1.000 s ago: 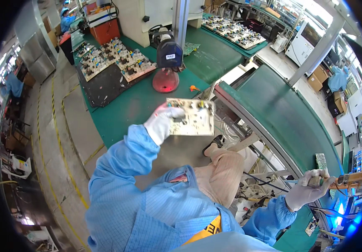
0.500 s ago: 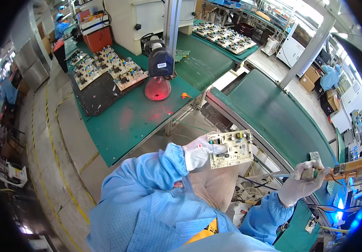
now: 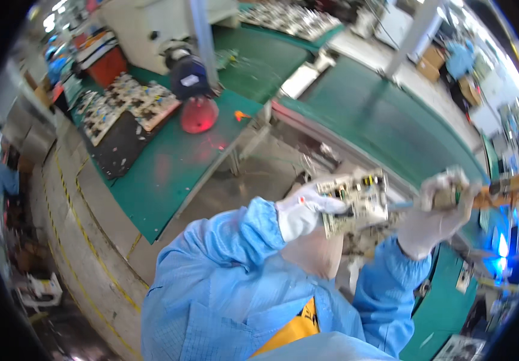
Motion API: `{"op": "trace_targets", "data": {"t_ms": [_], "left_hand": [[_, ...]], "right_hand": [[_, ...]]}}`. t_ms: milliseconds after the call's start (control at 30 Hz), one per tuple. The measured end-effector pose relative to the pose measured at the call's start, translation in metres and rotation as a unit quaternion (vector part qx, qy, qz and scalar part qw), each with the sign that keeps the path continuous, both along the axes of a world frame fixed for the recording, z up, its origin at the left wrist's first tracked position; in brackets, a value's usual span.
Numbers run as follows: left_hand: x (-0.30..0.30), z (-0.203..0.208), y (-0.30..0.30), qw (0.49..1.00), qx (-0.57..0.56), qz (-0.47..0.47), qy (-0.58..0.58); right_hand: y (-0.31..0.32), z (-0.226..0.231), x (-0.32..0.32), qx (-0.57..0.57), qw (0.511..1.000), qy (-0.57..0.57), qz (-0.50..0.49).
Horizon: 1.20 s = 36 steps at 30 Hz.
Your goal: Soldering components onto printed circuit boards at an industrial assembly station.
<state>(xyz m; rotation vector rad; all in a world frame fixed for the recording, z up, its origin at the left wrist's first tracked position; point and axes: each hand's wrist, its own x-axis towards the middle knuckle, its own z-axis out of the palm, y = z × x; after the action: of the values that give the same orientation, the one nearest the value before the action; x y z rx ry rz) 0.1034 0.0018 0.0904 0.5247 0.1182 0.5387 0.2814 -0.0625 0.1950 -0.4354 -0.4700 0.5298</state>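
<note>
My left hand (image 3: 310,210), in a white glove, holds a pale circuit board (image 3: 365,210) by its left side. The thumb lies over the board's components, which face up. Over to the right, my gloved right hand (image 3: 431,216) is closed around a small beige and green object (image 3: 446,197). Motion smears that object, and I cannot make out its kind. The right hand is raised beside the conveyor, close to a brown-orange bar (image 3: 509,186), and stays apart from the board.
A dark scanner-like device (image 3: 190,78) casts red light on the green table (image 3: 151,186) at left. Several circuit boards (image 3: 121,102) lie there by a black mat (image 3: 118,144). A green conveyor (image 3: 380,108) runs behind my hands. An orange piece (image 3: 240,115) rests near the table's corner.
The whole view has shifted, with the background moving left and upward. My left hand has carried the circuit board rightward, nearer to my right hand. The right hand has risen slightly, still gripping the object.
</note>
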Motion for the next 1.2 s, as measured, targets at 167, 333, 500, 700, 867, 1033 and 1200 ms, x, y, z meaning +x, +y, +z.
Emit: {"op": "trace_targets", "data": {"t_ms": [167, 333, 500, 700, 867, 1033, 1200], "left_hand": [[-0.013, 0.026, 0.013, 0.996, 0.038, 0.006, 0.076], [-0.009, 0.021, 0.014, 0.982, 0.157, 0.011, 0.104], [-0.012, 0.027, 0.011, 0.97, 0.218, 0.029, 0.104], [-0.011, 0.021, 0.012, 0.902, 0.396, 0.055, 0.164], [-0.009, 0.019, 0.007, 0.925, 0.344, 0.055, 0.153], [-0.008, 0.027, 0.007, 0.941, 0.297, 0.049, 0.155], [-0.017, 0.04, 0.017, 0.976, 0.127, -0.012, 0.178]], "right_hand": [[0.024, 0.011, -0.016, 0.014, 0.998, -0.002, 0.063], [0.033, 0.015, -0.022, -0.003, 0.991, -0.134, 0.026], [0.035, 0.014, -0.029, -0.03, 0.993, -0.112, -0.019], [0.034, 0.012, -0.024, -0.042, 0.98, -0.195, -0.026], [0.038, 0.009, -0.023, 0.061, 0.982, -0.178, 0.026], [0.036, 0.01, -0.013, 0.043, 0.983, -0.176, 0.032], [0.036, 0.007, -0.002, 0.009, 0.993, -0.109, -0.052]]}}
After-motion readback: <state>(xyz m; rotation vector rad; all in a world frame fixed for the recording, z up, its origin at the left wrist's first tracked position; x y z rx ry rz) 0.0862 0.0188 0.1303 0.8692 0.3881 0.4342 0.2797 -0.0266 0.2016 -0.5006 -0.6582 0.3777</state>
